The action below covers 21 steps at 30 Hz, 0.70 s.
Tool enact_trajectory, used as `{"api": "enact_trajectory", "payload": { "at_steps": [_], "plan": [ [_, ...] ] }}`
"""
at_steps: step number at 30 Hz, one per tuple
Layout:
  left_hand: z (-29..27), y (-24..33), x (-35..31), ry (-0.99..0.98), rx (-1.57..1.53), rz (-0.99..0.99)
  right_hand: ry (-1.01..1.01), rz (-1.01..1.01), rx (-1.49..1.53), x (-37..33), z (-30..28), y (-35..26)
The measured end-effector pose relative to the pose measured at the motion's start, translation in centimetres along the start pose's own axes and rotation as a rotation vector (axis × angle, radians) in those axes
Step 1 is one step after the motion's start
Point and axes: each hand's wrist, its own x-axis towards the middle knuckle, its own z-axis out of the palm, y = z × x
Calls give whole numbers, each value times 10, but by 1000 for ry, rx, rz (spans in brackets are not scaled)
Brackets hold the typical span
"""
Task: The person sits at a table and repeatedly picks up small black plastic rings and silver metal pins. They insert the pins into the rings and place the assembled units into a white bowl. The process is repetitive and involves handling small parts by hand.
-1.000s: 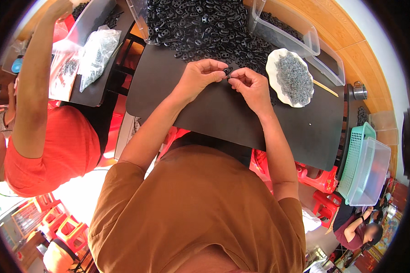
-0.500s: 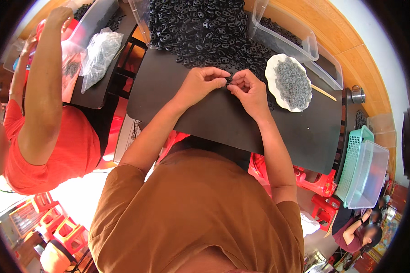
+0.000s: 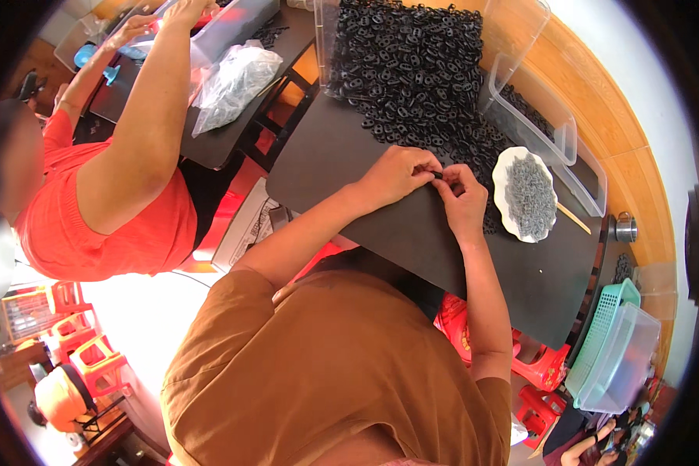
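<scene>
Between my two hands is a small black plastic piece (image 3: 437, 175), pinched at its ends just above the dark table (image 3: 318, 147). My left hand (image 3: 400, 175) closes thumb and forefinger on one side of it. Against its other side press the fingertips of my right hand (image 3: 464, 198). Beyond my hands spreads a large heap of black plastic pieces with two holes each (image 3: 408, 70). To the right of my right hand stands a white scalloped plate (image 3: 505, 220) piled with small grey translucent parts (image 3: 530, 198).
Clear plastic bins (image 3: 571, 144) stand along the wall, and a stick (image 3: 573, 217) pokes out beside the plate. At right are a green basket (image 3: 598, 338) and a metal cup (image 3: 625, 227). A co-worker in red (image 3: 124, 210) reaches over a neighbouring table with a plastic bag (image 3: 237, 81).
The view has swung left, so the table, heap and plate appear further right and lower. My hands stay together on the small black piece.
</scene>
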Motion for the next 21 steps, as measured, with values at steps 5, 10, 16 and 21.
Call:
{"api": "enact_trajectory", "payload": {
  "at_steps": [5,10,16,21],
  "plan": [
    [6,-5,-2,55,117,170,-3,-83,-119,-2,-1,-5],
    [11,-3,-1,53,179,253,-48,-55,-90,-3,-9,-9],
    [13,-2,3,20,171,235,-55,-22,-81,-1,-13,-13],
    [15,-5,6,2,77,169,-33,-28,-151,-2,-18,-9]
  ]
}}
